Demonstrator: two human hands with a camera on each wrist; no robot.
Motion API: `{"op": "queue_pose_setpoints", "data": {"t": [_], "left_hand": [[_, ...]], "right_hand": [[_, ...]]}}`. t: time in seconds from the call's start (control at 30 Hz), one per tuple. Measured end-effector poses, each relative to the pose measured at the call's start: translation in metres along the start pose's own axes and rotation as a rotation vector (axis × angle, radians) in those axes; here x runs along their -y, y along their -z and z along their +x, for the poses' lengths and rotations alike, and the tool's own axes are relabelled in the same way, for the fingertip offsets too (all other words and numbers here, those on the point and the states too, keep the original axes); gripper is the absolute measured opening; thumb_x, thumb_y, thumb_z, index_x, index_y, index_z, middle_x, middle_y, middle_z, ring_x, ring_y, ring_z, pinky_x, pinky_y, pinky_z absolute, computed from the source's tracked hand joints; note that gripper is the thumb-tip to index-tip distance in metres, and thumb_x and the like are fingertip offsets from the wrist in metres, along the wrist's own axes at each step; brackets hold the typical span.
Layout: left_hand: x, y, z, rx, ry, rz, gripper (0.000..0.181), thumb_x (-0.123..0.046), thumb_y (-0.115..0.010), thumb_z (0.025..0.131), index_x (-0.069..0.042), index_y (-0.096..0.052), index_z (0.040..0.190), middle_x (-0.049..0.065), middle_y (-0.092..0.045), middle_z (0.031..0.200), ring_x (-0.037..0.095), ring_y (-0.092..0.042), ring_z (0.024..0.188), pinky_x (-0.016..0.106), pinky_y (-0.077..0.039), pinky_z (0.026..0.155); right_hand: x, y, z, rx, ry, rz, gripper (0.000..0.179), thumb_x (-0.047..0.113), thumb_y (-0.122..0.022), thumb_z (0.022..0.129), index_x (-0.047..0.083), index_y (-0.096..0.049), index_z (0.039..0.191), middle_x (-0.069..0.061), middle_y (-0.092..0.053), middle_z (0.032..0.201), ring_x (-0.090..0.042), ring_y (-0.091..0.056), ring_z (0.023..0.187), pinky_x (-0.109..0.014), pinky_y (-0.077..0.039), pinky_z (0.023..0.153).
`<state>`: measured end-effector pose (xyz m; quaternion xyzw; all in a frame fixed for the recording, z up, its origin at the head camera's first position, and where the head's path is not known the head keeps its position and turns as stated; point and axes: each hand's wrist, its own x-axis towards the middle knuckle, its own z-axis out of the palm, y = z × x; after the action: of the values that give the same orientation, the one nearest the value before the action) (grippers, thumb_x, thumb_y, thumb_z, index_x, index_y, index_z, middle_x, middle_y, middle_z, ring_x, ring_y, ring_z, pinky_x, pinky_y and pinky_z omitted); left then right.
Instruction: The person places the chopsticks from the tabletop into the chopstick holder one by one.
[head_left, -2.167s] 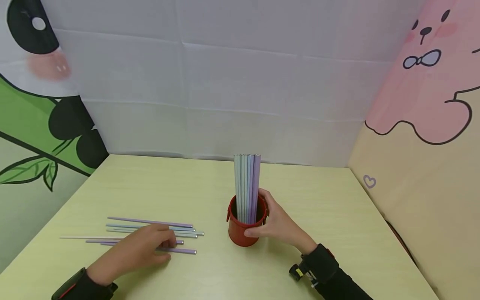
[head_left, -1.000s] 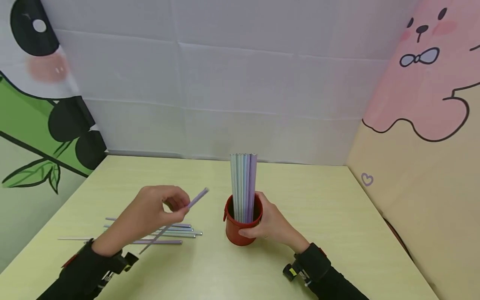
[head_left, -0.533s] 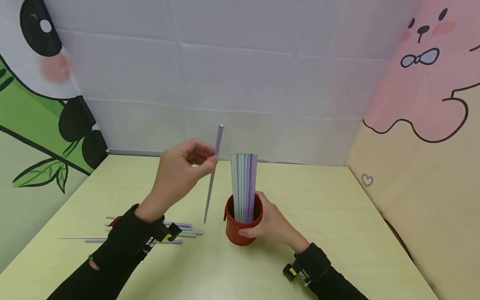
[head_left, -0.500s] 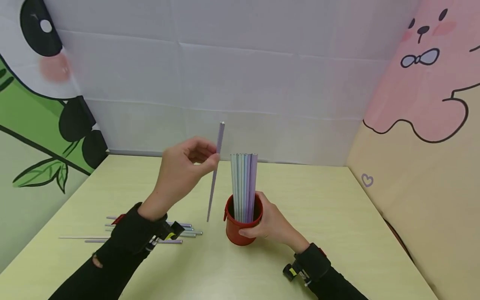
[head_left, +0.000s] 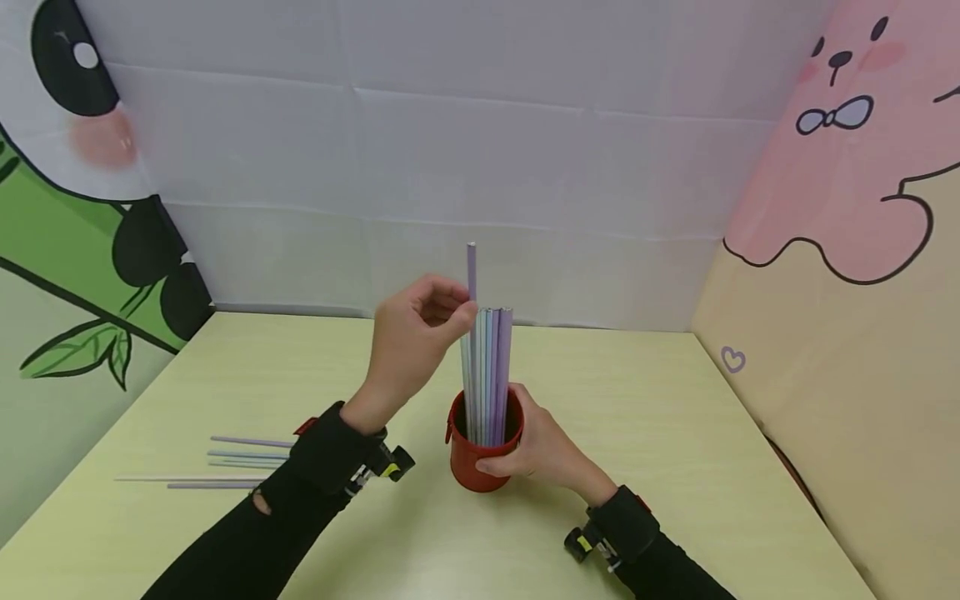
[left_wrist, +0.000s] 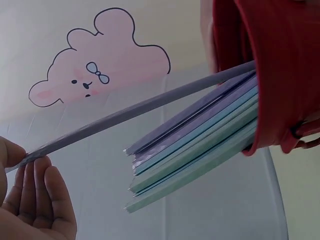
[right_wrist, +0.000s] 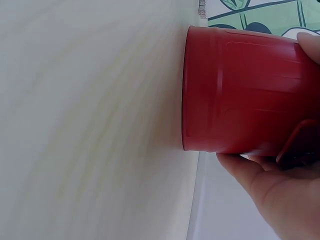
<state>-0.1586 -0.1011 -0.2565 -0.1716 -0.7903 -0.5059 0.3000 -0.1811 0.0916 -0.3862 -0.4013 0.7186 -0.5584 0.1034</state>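
Note:
My left hand pinches a purple straw between thumb and fingers near its upper end, holding it upright. In the left wrist view the lower end of this straw passes inside the rim of a small red pail, beside a bundle of green, blue and purple straws. The held straw stands higher than the bundle. My right hand grips the pail from its right side, thumb across the front. The right wrist view has the pail with its base at the table.
Several loose straws lie on the pale wooden table at the left, partly hidden behind my left sleeve. A white cloth wall closes off the back, with cartoon-printed cloths at both sides.
My left hand has lifted a purple straw from the loose ones, turned it upright and brought it right, over the pail. The right hand keeps its grip on the pail.

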Motion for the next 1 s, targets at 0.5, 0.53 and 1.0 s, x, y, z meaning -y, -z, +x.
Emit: {"op": "queue_pose_setpoints", "data": {"t": [0.5, 0.53, 1.0], "left_hand": [[0.046, -0.025, -0.024, 0.108, 0.113, 0.078, 0.011, -0.025, -0.068, 0.088, -0.022, -0.064, 0.098, -0.007, -0.065, 0.085, 0.008, -0.062, 0.072, 0.029, -0.055, 0.066], [0.048, -0.025, -0.025, 0.117, 0.115, 0.082, 0.011, -0.025, -0.068, 0.088, -0.022, -0.064, 0.098, -0.007, -0.066, 0.085, 0.008, -0.062, 0.072, 0.029, -0.055, 0.066], [0.049, 0.014, -0.029, 0.143, 0.029, 0.214, 0.014, -0.023, -0.068, 0.089, -0.021, -0.063, 0.102, -0.010, -0.066, 0.091, 0.003, -0.062, 0.079, 0.027, -0.054, 0.073]], "right_hand": [[0.001, 0.000, 0.000, 0.001, -0.004, 0.002, 0.088, 0.011, -0.081, 0.074, 0.011, -0.025, 0.142, -0.009, -0.048, 0.132, -0.026, -0.049, 0.115, -0.043, -0.048, 0.090], [0.001, -0.001, 0.000, 0.002, -0.009, 0.001, 0.088, 0.012, -0.081, 0.074, 0.011, -0.025, 0.141, -0.009, -0.047, 0.132, -0.026, -0.049, 0.116, -0.042, -0.048, 0.091], [-0.038, -0.002, 0.007, -0.001, -0.005, 0.003, 0.094, 0.028, -0.086, 0.070, 0.029, -0.025, 0.141, 0.006, -0.047, 0.133, -0.016, -0.049, 0.117, -0.040, -0.048, 0.091]]}}
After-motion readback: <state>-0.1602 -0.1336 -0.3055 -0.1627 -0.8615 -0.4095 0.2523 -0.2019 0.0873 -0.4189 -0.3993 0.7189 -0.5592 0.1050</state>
